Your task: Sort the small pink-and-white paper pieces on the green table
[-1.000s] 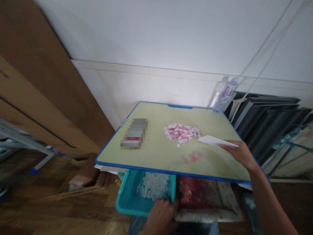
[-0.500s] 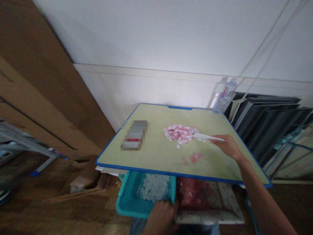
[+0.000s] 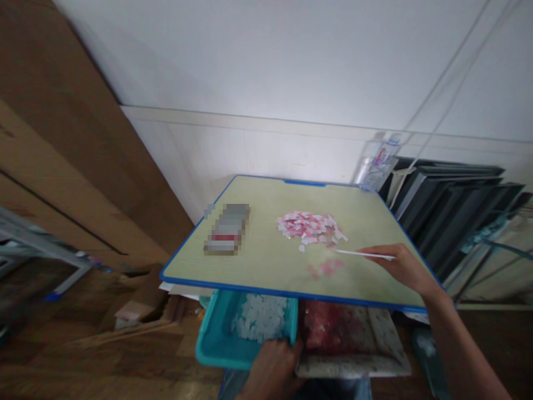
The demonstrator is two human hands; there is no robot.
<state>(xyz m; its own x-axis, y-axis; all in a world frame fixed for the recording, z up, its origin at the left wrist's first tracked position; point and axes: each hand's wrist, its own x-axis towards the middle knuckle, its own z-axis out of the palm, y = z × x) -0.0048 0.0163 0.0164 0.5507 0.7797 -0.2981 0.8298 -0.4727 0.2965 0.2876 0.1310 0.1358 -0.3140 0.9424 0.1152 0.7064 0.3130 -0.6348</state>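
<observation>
My right hand is closed on a thin white flat strip, seen almost edge-on, possibly a scraper. The strip's tip is over the board, just below and right of a heap of small pink and white flakes. A faint pink patch lies on the board nearer to me. My left hand is closed at the front right corner of a teal basin, its fingertips mostly hidden. Whitish square pieces lie in the basin.
A pixelated oblong object lies on the board's left. A clear bottle stands at its back right corner, before dark panels. A red-stained tray is below the front edge. Cardboard lies on the floor at left.
My right hand has drawn the white strip back from the heap, towards me, turning it edge-on. A few flakes at the heap's right side have shifted. My left hand stays at the basin.
</observation>
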